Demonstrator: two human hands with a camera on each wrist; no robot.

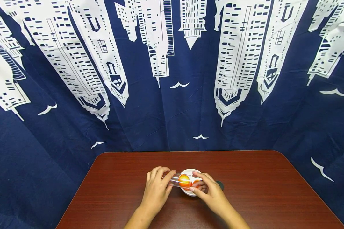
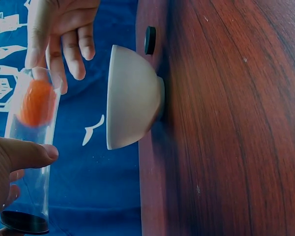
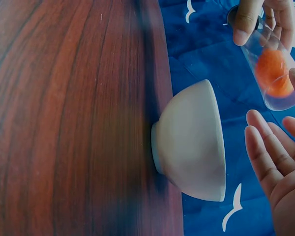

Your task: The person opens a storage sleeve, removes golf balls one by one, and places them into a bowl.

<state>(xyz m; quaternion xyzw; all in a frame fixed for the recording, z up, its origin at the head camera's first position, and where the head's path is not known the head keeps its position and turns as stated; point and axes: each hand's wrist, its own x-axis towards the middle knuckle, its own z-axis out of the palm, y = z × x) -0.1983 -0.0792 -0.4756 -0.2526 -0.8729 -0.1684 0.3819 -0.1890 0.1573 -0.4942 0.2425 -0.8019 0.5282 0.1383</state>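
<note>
My left hand (image 1: 157,187) grips a clear plastic tube (image 2: 37,167) with a black cap at its near end. The tube tilts over a white bowl (image 2: 132,98), its other end toward my right hand (image 1: 212,192). Inside the tube, close to that end, sits an orange ball (image 1: 184,180). My right hand's fingers are spread around the tube's mouth, with thumb and index on opposite sides; whether they touch it I cannot tell. More orange shows in the bowl beneath, partly hidden by the right fingers.
A dark round lid (image 2: 150,40) lies on the brown wooden table (image 1: 117,190) just right of the bowl, half behind the right hand. Behind the table hangs a navy cloth (image 1: 183,114) printed with white buildings and birds.
</note>
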